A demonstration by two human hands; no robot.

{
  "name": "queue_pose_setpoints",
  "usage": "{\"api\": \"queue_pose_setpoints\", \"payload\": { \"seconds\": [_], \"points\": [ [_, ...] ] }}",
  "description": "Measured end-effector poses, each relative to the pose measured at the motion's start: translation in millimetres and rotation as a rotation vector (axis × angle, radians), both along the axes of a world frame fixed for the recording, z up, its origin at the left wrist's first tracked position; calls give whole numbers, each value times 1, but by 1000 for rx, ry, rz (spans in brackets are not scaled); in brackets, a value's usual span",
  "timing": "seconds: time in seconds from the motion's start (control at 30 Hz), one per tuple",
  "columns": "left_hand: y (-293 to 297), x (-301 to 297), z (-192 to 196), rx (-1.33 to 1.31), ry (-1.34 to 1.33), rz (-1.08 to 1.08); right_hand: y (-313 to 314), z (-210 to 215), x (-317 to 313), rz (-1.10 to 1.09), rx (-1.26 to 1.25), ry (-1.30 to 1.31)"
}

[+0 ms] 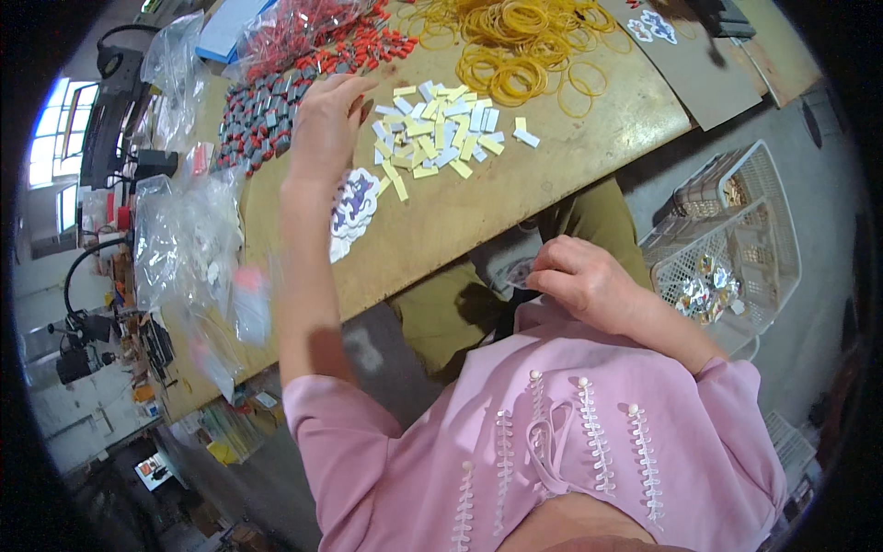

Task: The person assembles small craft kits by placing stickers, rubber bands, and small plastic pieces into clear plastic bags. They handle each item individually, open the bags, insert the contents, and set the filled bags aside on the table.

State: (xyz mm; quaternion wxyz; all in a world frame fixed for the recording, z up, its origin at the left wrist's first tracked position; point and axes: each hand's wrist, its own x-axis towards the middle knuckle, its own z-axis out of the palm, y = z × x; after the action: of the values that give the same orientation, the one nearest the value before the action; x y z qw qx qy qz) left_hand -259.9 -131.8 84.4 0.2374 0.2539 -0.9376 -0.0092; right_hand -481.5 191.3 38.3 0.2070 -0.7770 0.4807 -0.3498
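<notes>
Basically, both bare hands were at work: one over the tabletop, one down near the lap. The left hand sat in the upper left of the frame, back of the hand up, at the right-hand edge of the grey-and-red pieces. Those pieces spread out to the left of the fingers, with loose red pieces just beyond the fingertips, toward the top. Left finger state — couldn't tell; the hand's own back hid whatever was under it, so a grasp or a bare touch looked the same. The pale yellow and white strips lay in a loose heap just right of those fingers, apart from them. Purple-and-white cutouts lay overlapping just below the strips, beside the left wrist.

The right hand was right of centre, off the table edge and above the lap. Its thumb and fingers were pinched together on a clear packet, which stuck out left of the fingertips; contents too blurred to tell.

Around them: amber rubber bands heaped at top centre, clear bags along the left of the table — and a white plastic basket at right, holding shiny wrapped bits.
</notes>
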Motion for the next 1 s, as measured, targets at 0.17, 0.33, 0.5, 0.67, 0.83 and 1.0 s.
{"api": "queue_pose_setpoints", "payload": {
  "seconds": [0.17,0.33,0.5,0.67,0.83,1.0],
  "points": [
    [-45,-7,11,207,-301,-26,3,-3,-10,-30,-32,-29],
    [-41,-1,9,200,-242,70,-1,-1,-20,-50,-11,-66],
    [20,-10,4,543,295,186,-9,3,-24,-78,-30,-91],
    [166,-43,24,1156,598,-40,-12,18,-21,-112,-48,-156],
    [202,-37,-13,845,593,-276,-13,22,-12,-86,-61,-186],
    [196,-21,-13,663,525,-241,-11,22,-12,-74,-29,-182]
  ]
}}
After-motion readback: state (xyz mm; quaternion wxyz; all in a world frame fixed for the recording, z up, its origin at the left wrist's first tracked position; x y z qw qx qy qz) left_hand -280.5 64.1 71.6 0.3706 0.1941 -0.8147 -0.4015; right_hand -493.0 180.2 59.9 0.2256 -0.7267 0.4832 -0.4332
